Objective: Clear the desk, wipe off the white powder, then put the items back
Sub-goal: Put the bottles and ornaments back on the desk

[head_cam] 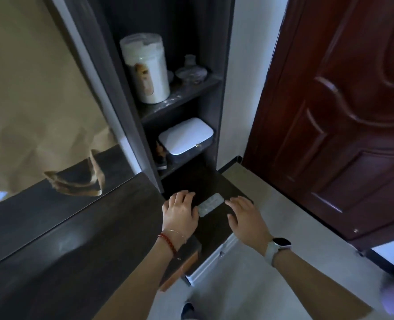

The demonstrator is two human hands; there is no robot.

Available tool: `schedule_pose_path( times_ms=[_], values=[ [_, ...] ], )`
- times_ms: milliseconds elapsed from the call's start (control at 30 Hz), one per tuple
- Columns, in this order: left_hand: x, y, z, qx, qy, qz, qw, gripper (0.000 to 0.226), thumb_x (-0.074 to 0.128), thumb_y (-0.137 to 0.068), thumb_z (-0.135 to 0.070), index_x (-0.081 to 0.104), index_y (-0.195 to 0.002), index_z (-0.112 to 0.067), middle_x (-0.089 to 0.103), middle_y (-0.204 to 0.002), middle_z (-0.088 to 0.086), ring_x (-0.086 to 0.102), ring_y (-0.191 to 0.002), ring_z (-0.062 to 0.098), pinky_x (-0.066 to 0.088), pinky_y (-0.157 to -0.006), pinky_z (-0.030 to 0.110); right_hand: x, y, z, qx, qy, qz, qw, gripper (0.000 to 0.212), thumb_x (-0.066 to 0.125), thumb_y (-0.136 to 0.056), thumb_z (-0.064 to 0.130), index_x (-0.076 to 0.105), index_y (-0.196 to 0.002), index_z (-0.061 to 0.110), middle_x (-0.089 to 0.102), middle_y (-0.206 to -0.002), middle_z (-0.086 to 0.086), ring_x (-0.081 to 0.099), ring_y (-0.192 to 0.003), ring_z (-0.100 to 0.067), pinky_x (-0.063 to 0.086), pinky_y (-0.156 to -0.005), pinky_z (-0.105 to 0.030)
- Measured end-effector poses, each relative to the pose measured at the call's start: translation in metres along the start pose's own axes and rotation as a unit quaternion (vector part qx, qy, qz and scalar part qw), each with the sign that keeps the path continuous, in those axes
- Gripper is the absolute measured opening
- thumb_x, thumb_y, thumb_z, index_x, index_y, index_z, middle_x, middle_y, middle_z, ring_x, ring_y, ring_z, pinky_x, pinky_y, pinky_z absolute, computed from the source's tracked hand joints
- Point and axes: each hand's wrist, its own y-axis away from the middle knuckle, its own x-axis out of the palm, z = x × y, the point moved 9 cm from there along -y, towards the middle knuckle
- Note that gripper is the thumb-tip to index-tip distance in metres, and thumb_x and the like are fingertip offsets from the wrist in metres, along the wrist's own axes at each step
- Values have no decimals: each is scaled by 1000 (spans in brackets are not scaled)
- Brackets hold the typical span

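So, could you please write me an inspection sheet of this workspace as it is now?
Surface: dark desk, bare where visible; no white powder seen on it.
Job's things: small grey rectangular item lying flat on the desk corner; what it is I cannot tell.
Clutter: shelf above holds a white-filled canister, glassware, some white dust; lower shelf holds a white lidded box.
Hands: left hand touches the item's left end, fingers loosely curved; right hand open, beside its right end.
Cables: nothing seen.
Surroundings: dark red door at right, pale floor.
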Motion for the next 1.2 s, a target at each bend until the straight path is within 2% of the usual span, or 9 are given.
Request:
schedule_pose_path(
  times_ms=[200, 333, 500, 600, 700, 800, 900, 1067, 1200],
  values=[
    [-9, -69, -4, -42, 7, -50, 998, 44, 47, -88, -26, 42, -131, -19, 41, -137, 3, 34, -128, 24, 30, -103, 40, -15, -61, -25, -18, -3, -14, 1000, 38, 47, -88, 19, 52, -123, 7, 56, -124, -15, 49, -118, -32, 44, -98, -45],
    [-20, -113, 2, -79, 21, -86, 993, 49, 51, -86, -26, 39, -132, -14, 35, -140, 10, 31, -127, 30, 33, -100, 45, -22, -118, -21, -40, -3, 14, 999, 41, 46, -92, 15, 42, -132, 8, 45, -135, -13, 39, -127, -26, 33, -104, -35],
    [-25, -166, 5, -65, -75, -45, 994, 76, 51, -86, -42, 6, -143, -21, 9, -152, 9, 11, -138, 31, 25, -108, 45, -27, -190, -2, -84, 59, 37, 994, 44, 39, -94, 22, 32, -137, 13, 35, -143, -9, 28, -133, -22, 31, -107, -34],
    [-19, -193, 13, -58, -112, -7, 992, 92, 54, -82, -48, -9, -143, -20, -8, -154, 9, -7, -141, 31, 11, -114, 47, -27, -225, 8, -112, 108, 26, 987, 49, 35, -95, 23, 24, -141, 13, 24, -150, -9, 16, -140, -24, 20, -114, -36],
    [-2, -204, 21, -64, -144, 29, 987, 96, 52, -81, -52, -13, -142, -16, -13, -154, 12, -14, -140, 33, -4, -114, 48, -17, -250, 10, -142, 119, 46, 982, 51, 28, -95, 26, 20, -143, 12, 14, -154, -9, 7, -142, -26, 16, -116, -44],
    [7, -198, 20, -76, -151, 15, 985, 94, 46, -83, -54, -15, -142, -14, -16, -153, 12, -16, -140, 32, -8, -114, 48, -6, -254, 1, -153, 109, 49, 981, 59, 14, -89, 37, 26, -141, 12, 21, -152, -12, 14, -141, -28, 23, -112, -51],
    [11, -194, 16, -79, -148, -4, 986, 90, 43, -85, -52, -16, -142, -14, -16, -154, 10, -16, -140, 30, -8, -114, 47, 2, -241, -11, -168, 86, 64, 980, 66, 9, -85, 42, 20, -143, 16, 15, -154, -8, 5, -142, -23, 13, -114, -44],
    [12, -189, 11, -109, -139, -24, 984, 85, 45, -86, -48, -9, -143, -15, -12, -154, 10, -13, -141, 30, -7, -114, 47, -22, -241, -26, -76, -125, -19, 989, 43, 47, -92, 12, 39, -134, 4, 41, -138, -18, 39, -129, -31, 37, -102, -36],
    [-1, -174, 6, -152, -76, -124, 978, 72, 58, -74, -40, 32, -136, -13, 32, -146, 18, 25, -137, 36, 19, -108, 52, -12, -251, -29, 13, -216, 16, 976, 51, 46, -92, 10, 27, -138, 0, 36, -140, -21, 35, -131, -32, 32, -106, -35]
  ],
)
